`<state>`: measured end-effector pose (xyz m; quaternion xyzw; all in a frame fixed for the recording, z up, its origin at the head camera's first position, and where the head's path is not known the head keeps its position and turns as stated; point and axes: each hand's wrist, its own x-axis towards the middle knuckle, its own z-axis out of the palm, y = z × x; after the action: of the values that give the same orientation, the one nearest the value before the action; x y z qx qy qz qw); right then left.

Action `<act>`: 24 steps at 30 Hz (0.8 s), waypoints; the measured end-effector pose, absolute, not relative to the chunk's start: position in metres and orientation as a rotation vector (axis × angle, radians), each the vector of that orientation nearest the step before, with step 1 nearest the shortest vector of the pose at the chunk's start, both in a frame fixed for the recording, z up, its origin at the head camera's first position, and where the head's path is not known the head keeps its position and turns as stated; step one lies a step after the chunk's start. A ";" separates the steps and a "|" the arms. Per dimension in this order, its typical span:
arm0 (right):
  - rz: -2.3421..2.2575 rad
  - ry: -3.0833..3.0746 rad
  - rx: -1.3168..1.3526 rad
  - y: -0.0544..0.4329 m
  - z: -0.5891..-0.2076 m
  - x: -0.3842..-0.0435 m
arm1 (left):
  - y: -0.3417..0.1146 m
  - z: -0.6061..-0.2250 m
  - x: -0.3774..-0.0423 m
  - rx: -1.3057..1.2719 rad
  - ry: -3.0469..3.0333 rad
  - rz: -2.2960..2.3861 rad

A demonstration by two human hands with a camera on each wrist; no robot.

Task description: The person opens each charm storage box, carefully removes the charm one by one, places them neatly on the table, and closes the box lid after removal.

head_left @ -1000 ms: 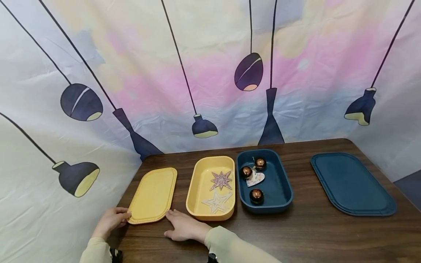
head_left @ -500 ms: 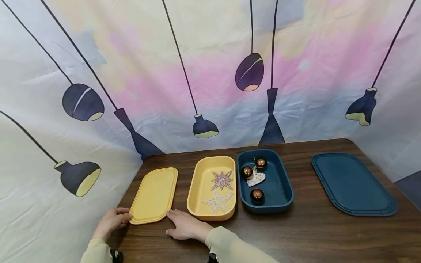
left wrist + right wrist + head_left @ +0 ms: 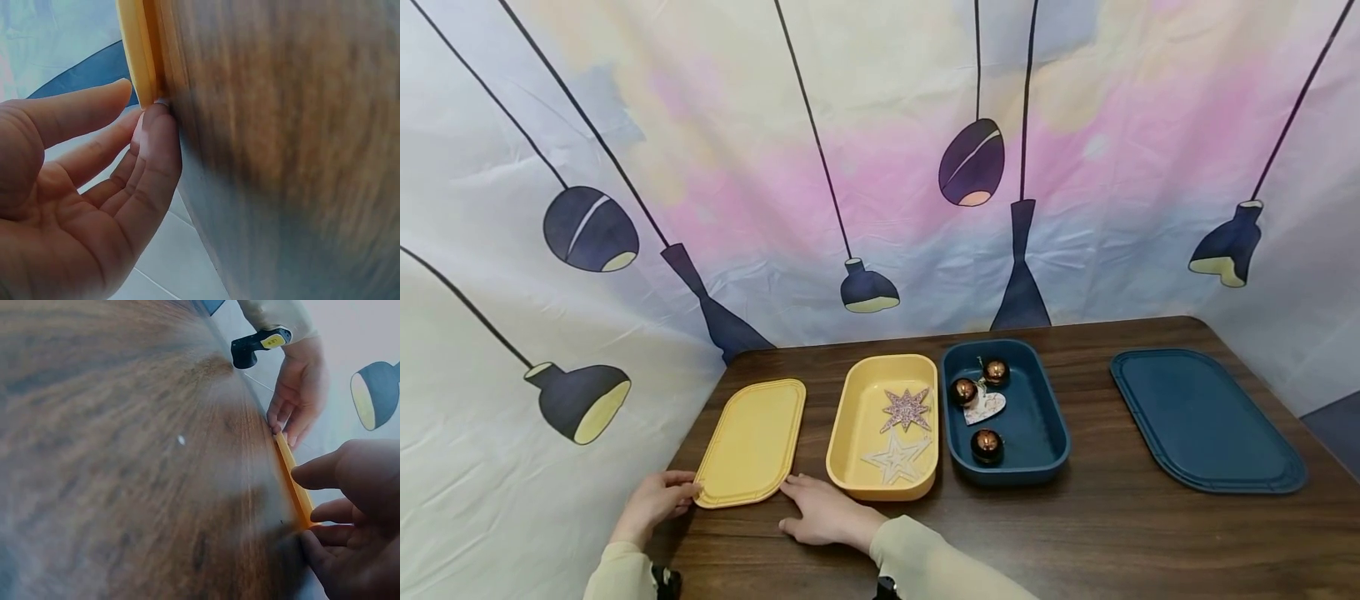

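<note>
In the head view a yellow lid (image 3: pixel 752 442) lies flat on the table's left part. My left hand (image 3: pixel 655 504) touches its near left corner; the left wrist view shows bent fingertips (image 3: pixel 164 111) against the corner and the thumb a little apart. My right hand (image 3: pixel 827 510) reaches its near right corner with extended fingers, thumb spread away. Right of the lid stands a yellow box (image 3: pixel 868 392) holding a glittery pink star (image 3: pixel 906 410) and a whitish star (image 3: pixel 895 458). Beside that, a navy box (image 3: pixel 1030 417) holds a heart ornament (image 3: pixel 987 407) and shiny brown baubles (image 3: pixel 987 447).
A navy lid (image 3: pixel 1206 421) lies flat at the right side of the brown wooden table (image 3: pixel 1000 542). Behind the table and along its left side hangs a cloth (image 3: pixel 737 167) printed with lamps. The left hand is close to the table's left edge.
Both hands keep their places at the yellow lid's near corners. The lids, boxes and ornaments stay put; only the head view shifts slightly.
</note>
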<state>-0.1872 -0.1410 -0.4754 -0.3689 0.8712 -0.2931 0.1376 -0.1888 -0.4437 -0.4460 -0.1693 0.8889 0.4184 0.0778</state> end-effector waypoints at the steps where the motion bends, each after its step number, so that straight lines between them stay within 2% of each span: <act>1: -0.847 2.524 -1.069 -0.141 -0.476 -0.187 | -0.444 -0.446 -0.188 -0.516 2.661 1.259; 7: -0.842 2.506 -1.077 -0.141 -0.476 -0.186 | -0.439 -0.442 -0.187 -0.519 2.716 1.215; 12: -0.864 2.485 -1.130 -0.139 -0.472 -0.183 | -0.432 -0.435 -0.188 -0.447 2.847 1.006; 24: -1.056 2.494 -1.534 -0.126 -0.433 -0.157 | -0.396 -0.409 -0.192 -0.239 3.085 0.881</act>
<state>-0.1568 -0.1260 -0.4327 -0.4928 0.8012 -0.3391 0.0148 -0.1925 -0.3964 -0.4095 -0.0743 0.9582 0.2737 -0.0380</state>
